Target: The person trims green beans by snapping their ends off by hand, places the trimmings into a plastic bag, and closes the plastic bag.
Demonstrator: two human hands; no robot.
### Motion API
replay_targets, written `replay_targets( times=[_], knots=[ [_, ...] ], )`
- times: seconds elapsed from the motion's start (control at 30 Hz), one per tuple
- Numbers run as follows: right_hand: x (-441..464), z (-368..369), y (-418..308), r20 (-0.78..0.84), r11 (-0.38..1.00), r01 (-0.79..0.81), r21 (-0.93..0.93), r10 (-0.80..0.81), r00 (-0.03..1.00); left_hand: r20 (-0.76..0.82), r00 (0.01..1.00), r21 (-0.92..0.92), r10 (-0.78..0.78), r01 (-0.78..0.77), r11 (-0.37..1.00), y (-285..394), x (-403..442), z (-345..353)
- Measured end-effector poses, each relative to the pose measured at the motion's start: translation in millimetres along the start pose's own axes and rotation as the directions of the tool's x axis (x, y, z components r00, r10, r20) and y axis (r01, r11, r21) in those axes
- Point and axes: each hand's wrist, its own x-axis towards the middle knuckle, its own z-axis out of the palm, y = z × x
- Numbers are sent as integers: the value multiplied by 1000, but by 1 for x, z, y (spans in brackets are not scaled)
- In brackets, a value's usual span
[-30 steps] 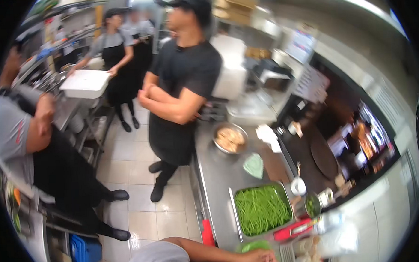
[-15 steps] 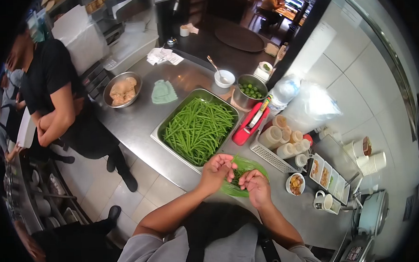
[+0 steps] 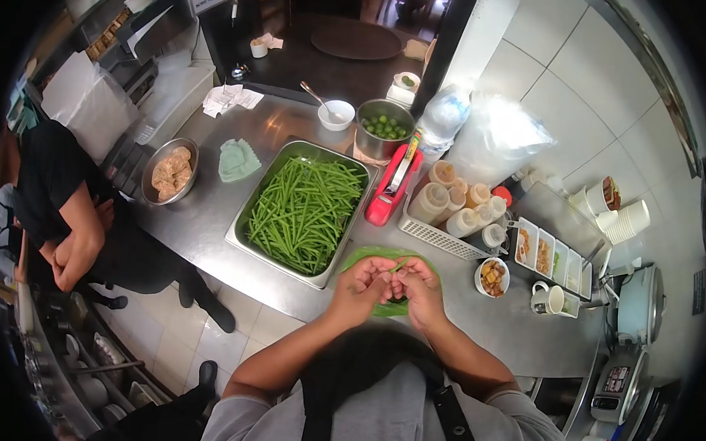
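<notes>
My left hand (image 3: 361, 289) and my right hand (image 3: 419, 293) meet over a green plastic bag (image 3: 431, 274) on the counter. Between their fingertips is a short piece of green bean (image 3: 399, 266), pinched by both. Dark bits lie inside the bag, mostly covered by my hands. Just beyond them, to the left, a deep steel tray (image 3: 321, 282) holds a heap of long green beans (image 3: 306, 210).
Near the tray are a red tape dispenser (image 3: 381, 209), a pot of green limes (image 3: 385, 128), and a white basket (image 3: 441, 239) of sauce bottles. A steel bowl (image 3: 190, 148) of pale food stands left. Beside the counter is a person with folded arms (image 3: 73, 222).
My right hand has come in against my left, and both now pinch the bean piece. The camera view has shifted, so the counter things sit further left.
</notes>
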Motion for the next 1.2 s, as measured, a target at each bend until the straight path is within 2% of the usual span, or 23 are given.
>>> replay_targets(
  times=[0.13, 0.23, 0.67, 0.83, 1.07, 1.2],
  knots=[
    [0, -3, 6, -59, 997, 83, -10, -83, 995, 11, 1000, -11, -18, 18, 1000, 0, 1, 5],
    [-1, -6, 4, -103, 999, 49, 16, -47, 994, -14, 999, -10, -30, 30, 1000, -3, 1, 6],
    [-3, -1, 6, -103, 994, 104, 17, -102, 989, -24, 999, -4, -48, 48, 999, -6, -1, 8],
    [-5, -3, 8, -109, 986, 61, 156, -44, 993, -32, 998, 9, -48, 48, 999, -12, -5, 10],
    [-5, -2, 9, -122, 979, 51, 198, -27, 992, -25, 999, 5, 25, -25, 1000, -17, -6, 14],
    [-4, -1, 4, -119, 956, 40, 291, -5, 993, -31, 999, -14, 32, -33, 999, -18, -7, 14]
  ],
)
